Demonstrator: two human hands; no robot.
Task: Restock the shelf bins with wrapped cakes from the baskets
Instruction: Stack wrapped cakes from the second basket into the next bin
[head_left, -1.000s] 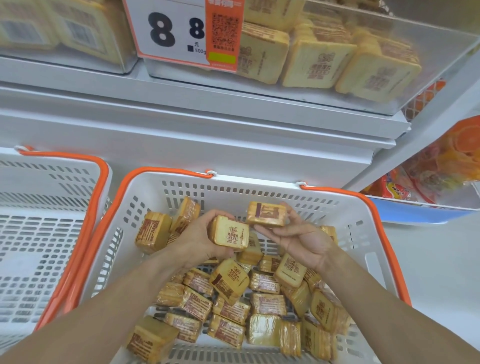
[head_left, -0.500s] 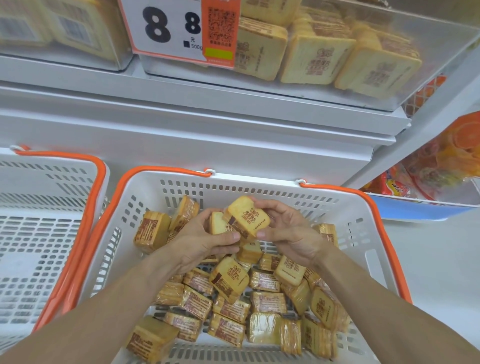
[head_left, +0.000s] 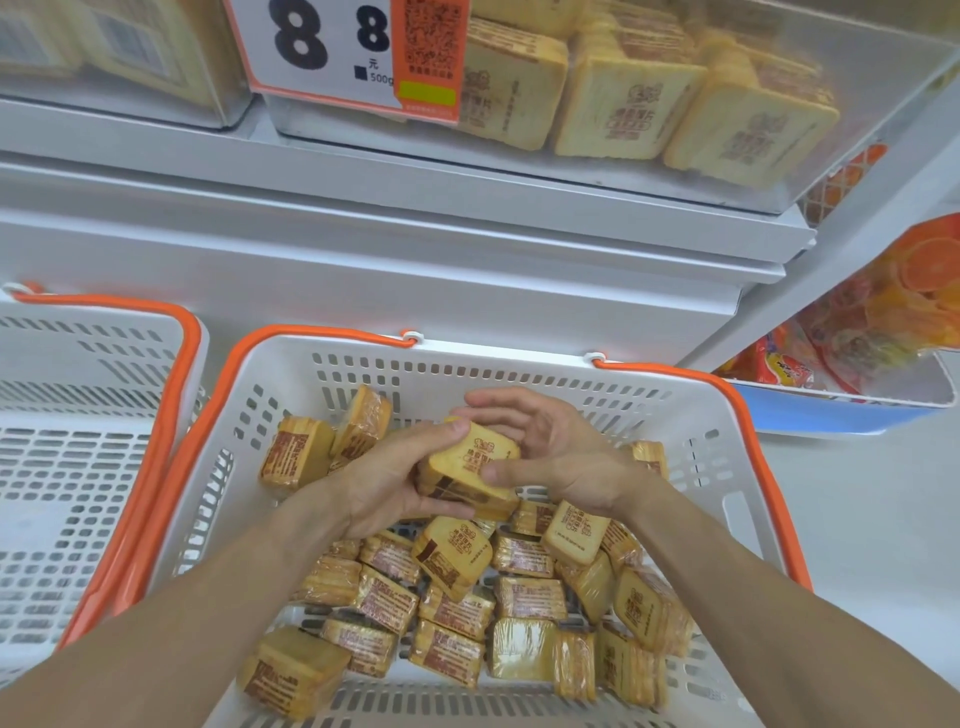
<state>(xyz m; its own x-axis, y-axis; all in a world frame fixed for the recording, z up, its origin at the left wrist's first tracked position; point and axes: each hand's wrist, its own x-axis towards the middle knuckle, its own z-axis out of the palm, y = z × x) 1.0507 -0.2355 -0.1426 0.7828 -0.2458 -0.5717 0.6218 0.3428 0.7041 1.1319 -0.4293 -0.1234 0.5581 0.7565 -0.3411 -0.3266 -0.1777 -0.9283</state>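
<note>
A white basket with an orange rim (head_left: 524, 371) stands below the shelf and holds several wrapped yellow cakes (head_left: 457, 558). Above its middle, my left hand (head_left: 387, 486) grips a small stack of wrapped cakes (head_left: 470, 470) from the left. My right hand (head_left: 556, 452) holds the same stack from the right, thumb across the top cake's face and fingers curved behind it. A clear shelf bin (head_left: 857, 124) above carries several more cakes standing on edge.
A second white basket with an orange rim (head_left: 182, 374), with no cakes showing in it, sits to the left. A price sign (head_left: 332, 52) with an orange QR tag hangs on the bin front. A blue-edged bin (head_left: 831, 415) of orange snack packets sits at the right.
My right hand brought its cake across onto the cake in my left hand. Both hands now close on the stacked cakes together.
</note>
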